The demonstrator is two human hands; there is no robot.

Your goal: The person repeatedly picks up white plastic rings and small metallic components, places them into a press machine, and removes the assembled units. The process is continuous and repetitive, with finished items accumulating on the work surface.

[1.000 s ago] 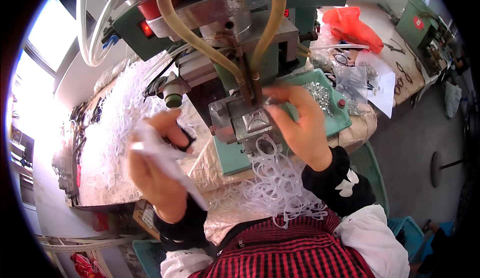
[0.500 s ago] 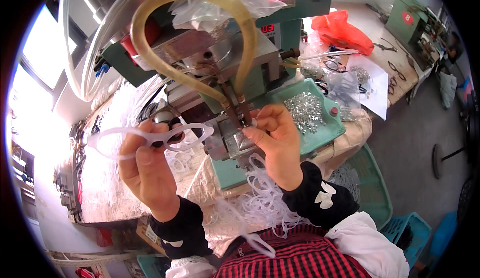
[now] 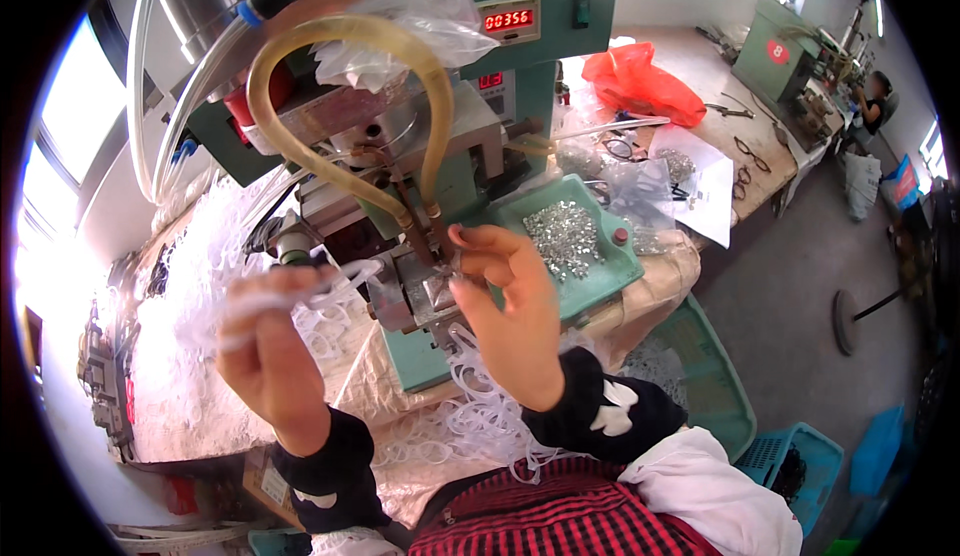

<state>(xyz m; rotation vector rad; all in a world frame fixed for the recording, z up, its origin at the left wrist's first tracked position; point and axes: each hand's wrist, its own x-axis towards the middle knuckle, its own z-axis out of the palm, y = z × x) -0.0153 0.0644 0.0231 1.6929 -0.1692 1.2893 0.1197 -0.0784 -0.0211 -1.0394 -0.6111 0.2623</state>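
Note:
My left hand [image 3: 265,356] pinches a translucent white plastic eyeglass frame [image 3: 365,272], smeared by motion and held just left of the machine's metal fixture [image 3: 395,296]. At the machine's two brown metal prongs [image 3: 415,236], my right hand [image 3: 515,321] has its thumb and fingers curled in close. Whatever small thing those fingertips may hold is too small to tell. Yellowish hoses [image 3: 440,106] loop down to the prongs. Right of that hand, a green tray [image 3: 615,266] holds a heap of small shiny metal parts [image 3: 562,241].
Many white eyeglass frames [image 3: 490,416] lie heaped at the table's front, with more at the left [image 3: 200,286]. A red plastic bag [image 3: 640,84] and dark frames [image 3: 750,156] are at the back right. Green crates [image 3: 735,396] stand below. Another person [image 3: 872,106] sits far right.
My left hand has dropped slightly and tilted the eyeglass frame to nearly edge-on. The right hand stays at the prongs. The whole view has shifted, with the machine lower and further left.

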